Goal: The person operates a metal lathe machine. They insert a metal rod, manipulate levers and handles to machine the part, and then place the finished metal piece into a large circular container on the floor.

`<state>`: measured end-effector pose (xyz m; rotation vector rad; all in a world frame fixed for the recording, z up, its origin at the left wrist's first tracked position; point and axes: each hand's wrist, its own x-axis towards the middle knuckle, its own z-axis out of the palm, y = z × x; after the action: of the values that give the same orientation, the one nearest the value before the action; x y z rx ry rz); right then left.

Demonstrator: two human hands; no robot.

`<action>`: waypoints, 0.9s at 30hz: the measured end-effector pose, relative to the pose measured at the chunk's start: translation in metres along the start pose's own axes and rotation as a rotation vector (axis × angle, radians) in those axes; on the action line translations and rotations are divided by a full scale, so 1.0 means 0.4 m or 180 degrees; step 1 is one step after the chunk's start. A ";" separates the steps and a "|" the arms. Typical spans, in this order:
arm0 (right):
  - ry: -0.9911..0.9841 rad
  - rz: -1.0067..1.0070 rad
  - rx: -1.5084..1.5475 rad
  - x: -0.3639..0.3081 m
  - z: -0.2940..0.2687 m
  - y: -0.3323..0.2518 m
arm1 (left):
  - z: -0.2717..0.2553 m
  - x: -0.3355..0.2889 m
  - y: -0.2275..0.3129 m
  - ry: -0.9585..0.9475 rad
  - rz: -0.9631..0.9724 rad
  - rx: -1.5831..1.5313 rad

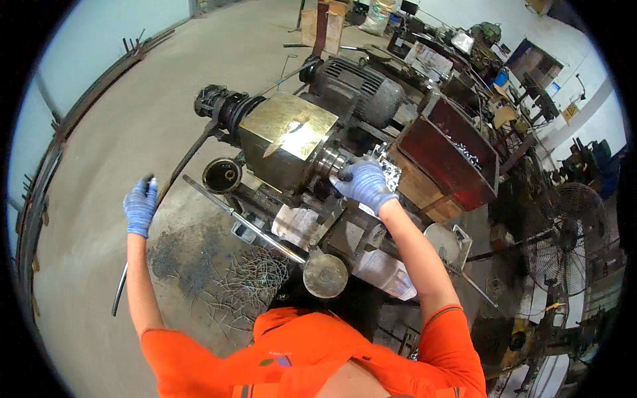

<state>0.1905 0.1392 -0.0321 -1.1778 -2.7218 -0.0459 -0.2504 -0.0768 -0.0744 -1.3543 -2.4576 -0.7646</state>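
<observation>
Both my hands wear blue-grey knitted gloves with dark fingertips. My left hand [140,207] is held out at the left, its fingers stretched upward. Right beside it runs a long dark rod [188,154], which slopes down from the machine and passes behind my wrist; whether they touch I cannot tell. My right hand [364,182] is closed at the shiny round spindle collar [328,161] of the machine, thumb and fingertips bent in. What it grips there is hidden. The machine's boxy headstock [286,132] has a worn brass-coloured top.
Behind the headstock sits a ribbed motor [358,89]. A dark red metal bin [441,159] with small pieces stands to the right. A bright bar lever [265,237] crosses in front, near a round plate [325,276]. Wiry metal shavings [249,282] litter the floor. A fan [567,242] stands far right.
</observation>
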 end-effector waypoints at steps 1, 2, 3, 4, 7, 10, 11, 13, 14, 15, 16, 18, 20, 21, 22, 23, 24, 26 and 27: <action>-0.0472 0.0116 0.0040 0.019 -0.003 -0.008 | -0.017 0.008 -0.030 0.0104 -0.0068 0.0122; -0.0581 0.0112 -0.0019 0.038 0.001 -0.023 | 0.014 -0.006 -0.122 -0.0096 -0.0265 0.0523; -0.0675 0.0086 -0.0069 0.054 0.004 -0.045 | 0.074 -0.034 -0.254 -0.0281 -0.0483 0.0937; -0.0784 0.0109 -0.0141 0.064 0.013 -0.052 | 0.109 -0.058 -0.322 -0.0497 -0.0673 0.1310; -0.0384 0.0265 -0.0402 0.046 0.039 -0.009 | 0.096 -0.098 -0.055 -0.0587 -0.0836 0.0986; 0.0057 0.0105 -0.0380 0.054 0.050 -0.008 | 0.054 -0.161 0.077 -0.0483 -0.1038 0.0902; 0.0092 0.0094 -0.0311 0.051 0.059 -0.006 | 0.062 -0.188 0.103 -0.0500 -0.1098 0.0910; 0.0168 0.0110 -0.0115 0.052 0.066 -0.002 | 0.049 -0.200 0.146 -0.0654 -0.1146 0.0841; 0.0136 0.0131 -0.0108 0.049 0.065 0.000 | 0.045 -0.201 0.156 -0.0719 -0.1168 0.0802; 0.0106 0.0157 -0.0103 0.042 0.061 0.001 | 0.054 -0.206 0.156 -0.0636 -0.1156 0.0821; 0.0082 0.0157 -0.0075 0.043 0.051 -0.010 | 0.050 -0.211 0.152 -0.0640 -0.1139 0.0837; -0.0707 0.0448 0.0056 0.046 -0.005 -0.043 | 0.044 -0.220 0.148 -0.0673 -0.1070 0.0863; -0.0716 0.0560 -0.0042 0.049 -0.001 -0.035 | 0.030 -0.216 0.167 -0.0683 -0.0970 0.0858; -0.0524 0.0556 -0.0117 0.042 0.005 -0.027 | 0.026 -0.212 0.175 -0.0691 -0.0915 0.0854; -0.0299 0.0497 -0.0215 0.042 0.022 -0.016 | 0.026 -0.207 0.173 -0.0645 -0.0857 0.0842; -0.0085 0.0448 -0.0330 0.040 0.037 -0.004 | 0.036 -0.202 0.169 -0.0611 -0.0795 0.0815; 0.0129 0.0404 -0.0449 0.036 0.049 0.012 | 0.044 -0.195 0.166 -0.0577 -0.0728 0.0785; -0.0037 0.0670 -0.0072 0.013 -0.031 -0.021 | 0.053 -0.195 0.137 -0.0614 -0.0701 0.0706; 0.0214 0.0533 -0.0052 -0.013 -0.070 -0.020 | 0.054 -0.193 0.126 -0.0626 -0.0680 0.0657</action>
<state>0.1924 0.1271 -0.0052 -1.3781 -2.5604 -0.0841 -0.1650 -0.0984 -0.1096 -1.1544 -2.7778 -0.4197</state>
